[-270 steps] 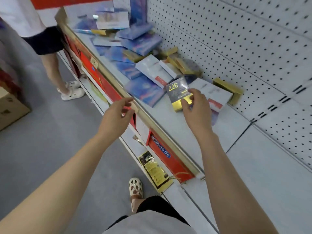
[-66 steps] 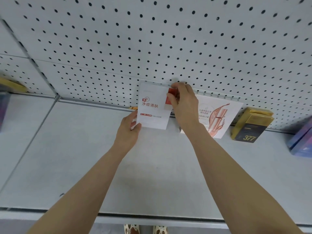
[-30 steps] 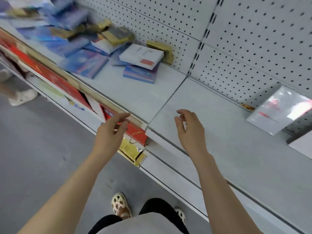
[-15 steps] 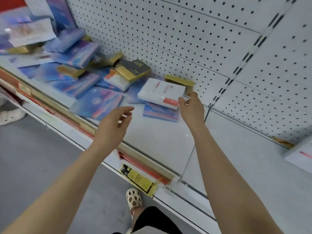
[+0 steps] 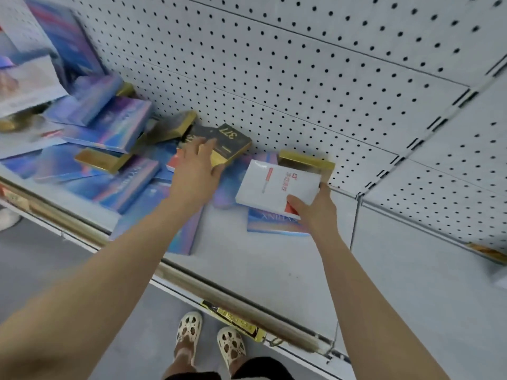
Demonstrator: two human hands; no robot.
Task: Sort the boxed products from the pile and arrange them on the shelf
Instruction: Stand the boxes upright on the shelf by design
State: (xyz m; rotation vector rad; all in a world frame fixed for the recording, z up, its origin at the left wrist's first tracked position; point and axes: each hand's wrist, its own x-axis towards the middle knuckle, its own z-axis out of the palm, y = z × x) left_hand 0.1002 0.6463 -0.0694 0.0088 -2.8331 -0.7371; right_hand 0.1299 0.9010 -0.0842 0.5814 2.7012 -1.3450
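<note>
From the head camera, the right hand grips the near right corner of a white box with red print, thumb on top and the other fingers under its right edge; the box lies tilted on a blue-purple box at the right-hand fringe of the pile. Just behind it a gold box lies against the pegboard back wall. The left hand reaches into the pile with fingers spread and flat, its fingertips resting on a black-and-gold box marked 377; it is not closed around anything. More blue-purple and gold boxes overlap in a heap to the left, some blurred. To the right of the pile the grey shelf is bare out to its front rail, and past the seam the next shelf panel lies open as well. Below the rail, two feet in cream perforated clogs stand on the floor.
</note>
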